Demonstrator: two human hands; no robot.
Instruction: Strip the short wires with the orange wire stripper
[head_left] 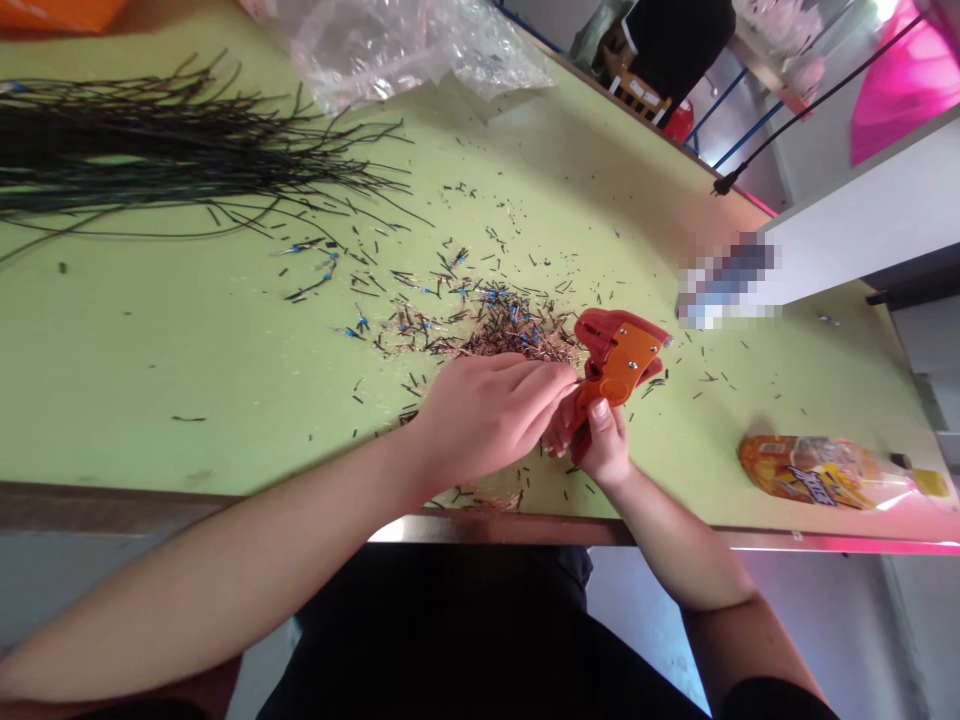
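My right hand is closed around the handles of an orange and red wire stripper, its thumb lying along the near side. The tool's head points away from me, above the table. My left hand comes in from the left, with its fingers pressed together against the stripper's left side. What those fingers pinch is hidden; only a thin pale bit shows at their tips. Just beyond both hands lies a pile of black insulation scraps, copper strands and small blue pieces.
A thick bundle of black wires lies at the far left of the green table. Clear plastic bags lie behind it. An orange drink bottle rests on its side at right. A white panel juts in at far right.
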